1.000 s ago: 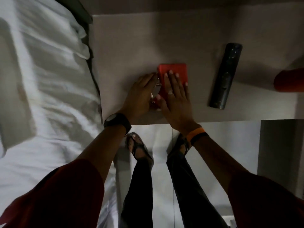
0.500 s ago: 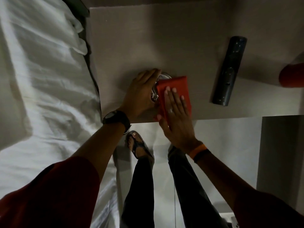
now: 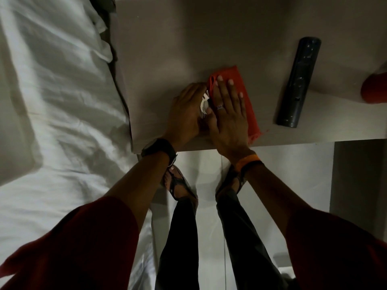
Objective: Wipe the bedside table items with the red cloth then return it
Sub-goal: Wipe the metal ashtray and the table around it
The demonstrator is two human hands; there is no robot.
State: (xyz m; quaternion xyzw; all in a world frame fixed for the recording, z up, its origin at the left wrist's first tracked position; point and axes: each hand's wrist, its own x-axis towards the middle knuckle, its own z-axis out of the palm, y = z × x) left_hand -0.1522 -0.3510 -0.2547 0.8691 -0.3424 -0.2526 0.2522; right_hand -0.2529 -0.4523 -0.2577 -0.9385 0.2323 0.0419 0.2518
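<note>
The red cloth (image 3: 240,84) lies folded on the pale bedside table (image 3: 178,49), near its front edge. My right hand (image 3: 227,114) presses flat on the cloth with fingers spread. My left hand (image 3: 185,114) cups a small shiny metallic item (image 3: 204,102) just left of the cloth. Only a sliver of that item shows between my hands, so I cannot tell what it is. A black remote control (image 3: 298,82) lies on the table to the right of the cloth, untouched.
A white bed (image 3: 52,101) with rumpled sheets borders the table's left side. A red rounded object (image 3: 374,88) sits at the right edge of view. My sandalled feet (image 3: 178,185) stand on the pale floor below the table's front edge.
My right hand has slid over the cloth, which has turned slightly and now angles toward the front edge. My left hand has stayed curled on the shiny item.
</note>
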